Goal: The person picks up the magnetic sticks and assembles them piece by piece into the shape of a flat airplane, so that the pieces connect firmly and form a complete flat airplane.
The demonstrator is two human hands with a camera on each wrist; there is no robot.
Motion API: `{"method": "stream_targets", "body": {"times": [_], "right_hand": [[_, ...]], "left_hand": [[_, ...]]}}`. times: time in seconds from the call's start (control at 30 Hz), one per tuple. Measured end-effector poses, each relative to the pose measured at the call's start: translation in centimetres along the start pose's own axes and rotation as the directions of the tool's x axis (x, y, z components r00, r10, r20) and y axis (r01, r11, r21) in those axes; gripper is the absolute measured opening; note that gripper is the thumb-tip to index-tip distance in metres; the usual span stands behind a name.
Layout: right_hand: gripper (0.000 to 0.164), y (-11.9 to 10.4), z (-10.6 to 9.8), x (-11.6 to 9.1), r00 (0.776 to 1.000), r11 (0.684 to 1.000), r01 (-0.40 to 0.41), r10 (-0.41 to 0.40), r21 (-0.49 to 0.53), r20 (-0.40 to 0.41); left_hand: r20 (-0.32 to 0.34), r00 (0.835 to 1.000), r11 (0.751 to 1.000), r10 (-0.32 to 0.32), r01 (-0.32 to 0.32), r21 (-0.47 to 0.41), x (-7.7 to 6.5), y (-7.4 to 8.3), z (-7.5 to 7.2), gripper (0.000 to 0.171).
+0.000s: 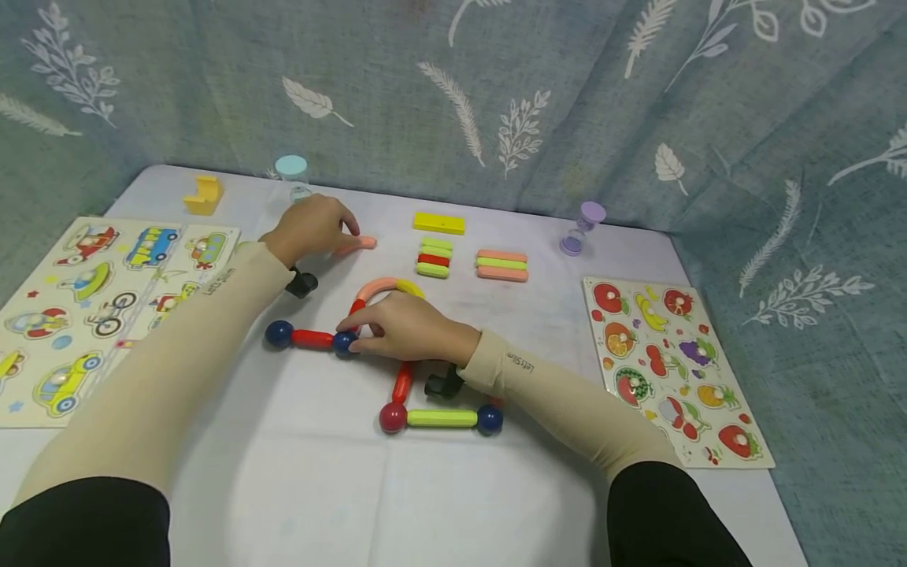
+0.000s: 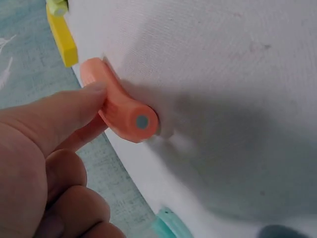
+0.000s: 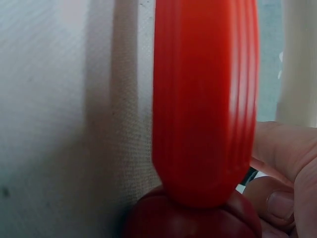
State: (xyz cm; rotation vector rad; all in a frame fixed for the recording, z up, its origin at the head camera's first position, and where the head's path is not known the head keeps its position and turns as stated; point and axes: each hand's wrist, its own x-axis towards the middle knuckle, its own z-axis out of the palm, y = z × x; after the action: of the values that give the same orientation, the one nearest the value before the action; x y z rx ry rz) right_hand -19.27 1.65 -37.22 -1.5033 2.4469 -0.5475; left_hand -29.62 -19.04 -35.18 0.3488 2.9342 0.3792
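Note:
My left hand (image 1: 312, 227), at the back left of the table, pinches a curved orange magnetic rod (image 2: 121, 106) between thumb and index finger. A grey magnet dot shows in the rod's near end. My right hand (image 1: 407, 327) reaches over a figure of rods and balls, with thumb and index finger around a blue ball (image 1: 344, 344). From that ball a red rod (image 1: 312, 339) runs left to another blue ball (image 1: 279, 335). An orange and yellow arch (image 1: 386, 285) rises behind. Nearer me, a lime rod (image 1: 442, 418) joins a red ball (image 1: 393, 417) and a blue ball (image 1: 490, 419).
Behind the figure lie lime and red rods (image 1: 434, 258), orange and lime rods (image 1: 501, 265) and a yellow block (image 1: 439, 223). Sand timers stand at back left (image 1: 292, 167) and right (image 1: 583, 228). A vehicle puzzle board (image 1: 71, 276) flanks the left, a fruit board (image 1: 666, 370) the right.

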Motion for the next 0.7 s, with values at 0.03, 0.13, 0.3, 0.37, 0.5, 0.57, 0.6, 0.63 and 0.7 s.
{"method": "stream_targets", "body": {"times": [0.03,0.13,0.3,0.37,0.5,0.57,0.6,0.63,0.7], "right_hand": [[0.034,0.0,0.0,0.0,1.0,1.0,-0.001,0.001,0.002,0.0],[0.034,-0.1,0.0,0.0,1.0,1.0,-0.006,0.006,0.004,-0.003],[0.034,0.0,0.2,-0.1,1.0,1.0,-0.008,0.008,0.018,-0.006],[0.035,0.0,0.2,-0.1,1.0,1.0,-0.005,0.005,0.022,-0.01],[0.035,0.1,0.3,-0.1,1.0,1.0,0.007,-0.006,0.027,-0.021],[0.035,0.2,0.4,-0.2,1.0,0.999,0.011,-0.01,0.036,-0.022],[0.035,0.2,0.4,-0.2,1.0,0.999,0.013,-0.012,0.042,-0.024],[0.036,0.3,0.4,-0.2,1.0,0.999,0.013,-0.012,0.049,-0.025],[0.036,0.3,0.4,-0.2,0.999,0.998,0.017,-0.015,0.058,-0.034]], "left_hand": [[-0.002,1.0,1.0,-0.002,0.002,-0.004,-0.1,0.0,0.1,0.041],[0.0,1.0,0.999,-0.01,0.01,-0.035,-0.6,-0.2,0.4,0.037],[-0.042,0.999,0.998,0.014,-0.016,-0.056,-2.3,-0.5,0.9,0.041],[-0.089,0.995,0.998,0.034,-0.039,-0.047,-3.2,-0.7,0.9,0.04],[-0.172,0.984,0.997,0.052,-0.061,-0.047,-5.8,-1.5,0.1,0.035],[-0.189,0.982,0.998,0.025,-0.035,-0.052,-7.4,-1.9,-0.4,0.042],[-0.194,0.981,0.998,0.004,-0.016,-0.061,-8.3,-2.1,-0.6,0.046],[-0.198,0.98,0.998,-0.016,0.003,-0.065,-9.3,-2.3,-0.8,0.051],[-0.209,0.977,0.997,-0.047,0.034,-0.065,-11.4,-2.9,-1.1,0.059]]}}
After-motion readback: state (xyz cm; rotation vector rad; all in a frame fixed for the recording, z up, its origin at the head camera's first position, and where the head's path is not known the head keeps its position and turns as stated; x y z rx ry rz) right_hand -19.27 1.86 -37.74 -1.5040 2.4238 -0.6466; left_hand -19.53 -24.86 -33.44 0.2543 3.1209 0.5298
